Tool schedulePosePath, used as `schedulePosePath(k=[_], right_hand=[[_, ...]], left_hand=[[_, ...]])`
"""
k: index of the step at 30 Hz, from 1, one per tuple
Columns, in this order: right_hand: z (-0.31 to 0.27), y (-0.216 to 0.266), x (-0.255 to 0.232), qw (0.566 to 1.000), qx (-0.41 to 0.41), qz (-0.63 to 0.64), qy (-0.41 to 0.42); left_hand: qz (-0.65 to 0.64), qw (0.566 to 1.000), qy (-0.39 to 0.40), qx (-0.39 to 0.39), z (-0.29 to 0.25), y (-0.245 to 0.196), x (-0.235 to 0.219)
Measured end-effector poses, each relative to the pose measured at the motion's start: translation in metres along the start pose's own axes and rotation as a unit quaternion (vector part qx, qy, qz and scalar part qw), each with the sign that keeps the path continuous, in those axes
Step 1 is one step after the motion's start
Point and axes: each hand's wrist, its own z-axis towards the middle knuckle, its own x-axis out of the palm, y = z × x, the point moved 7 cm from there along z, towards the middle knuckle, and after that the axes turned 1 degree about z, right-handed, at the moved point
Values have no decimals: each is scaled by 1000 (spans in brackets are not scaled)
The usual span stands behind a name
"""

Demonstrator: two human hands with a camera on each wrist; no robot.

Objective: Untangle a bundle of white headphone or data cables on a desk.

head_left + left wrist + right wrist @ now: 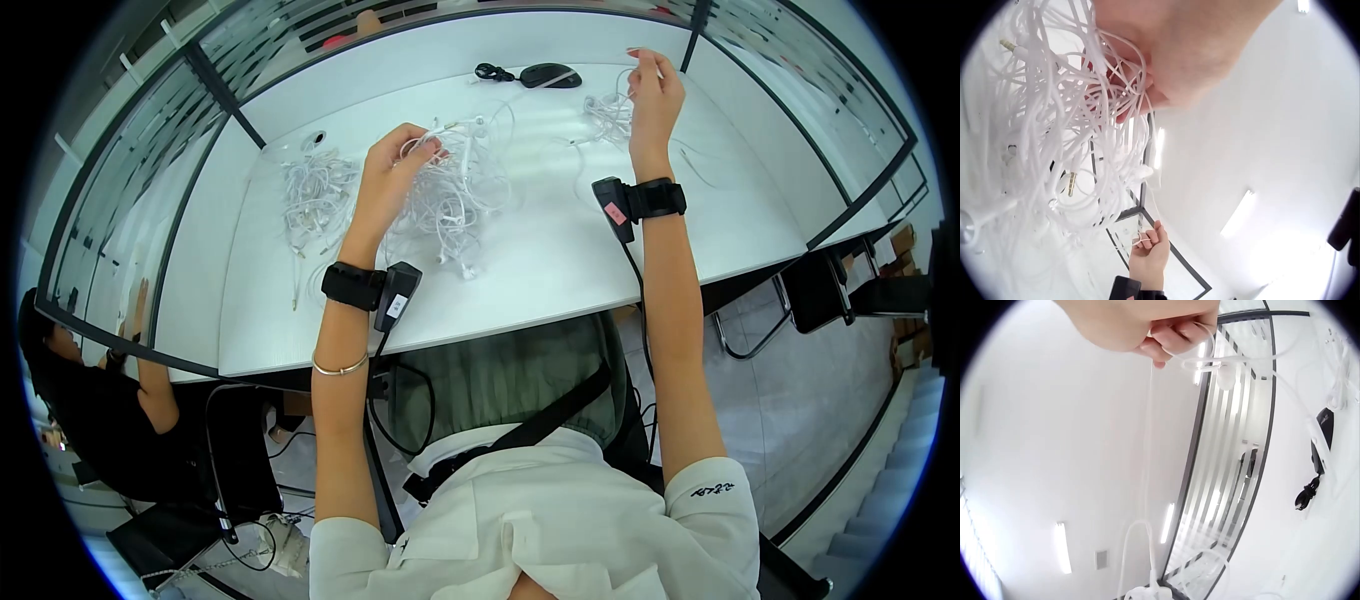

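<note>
My left hand grips a large tangle of white earphones over the middle of the desk. In the left wrist view, cable loops run around its fingers, and a gold-tipped plug hangs among the strands. Raised at the right, my right hand pinches a white earphone cable with curled fingers. The right wrist view shows this cable stretched from the fingers, with a white earbud dangling beside them.
Another heap of white earphones lies on the desk at the left. A smaller bunch is behind the right hand. Near the back panel sits a black mouse with its cord coiled. Someone in black sits at the left.
</note>
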Motion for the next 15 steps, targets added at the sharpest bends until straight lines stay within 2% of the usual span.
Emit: schedulePosePath(k=[5, 8, 9, 12, 15], right_hand=[[10, -1, -29, 992, -8, 81, -99], [13, -4, -43, 983, 16, 111, -146], [12, -3, -44, 982, 20, 116, -149], [14, -5, -37, 989, 38, 84, -115], [11, -17, -12, 991, 117, 11, 62]], left_hand=[[41, 996, -73, 27, -2, -6, -15], [75, 990, -99, 68, -3, -14, -20], [117, 987, -99, 48, -4, -16, -20], [74, 989, -114, 51, -3, -11, -22], [78, 992, -87, 39, -3, -15, -17]])
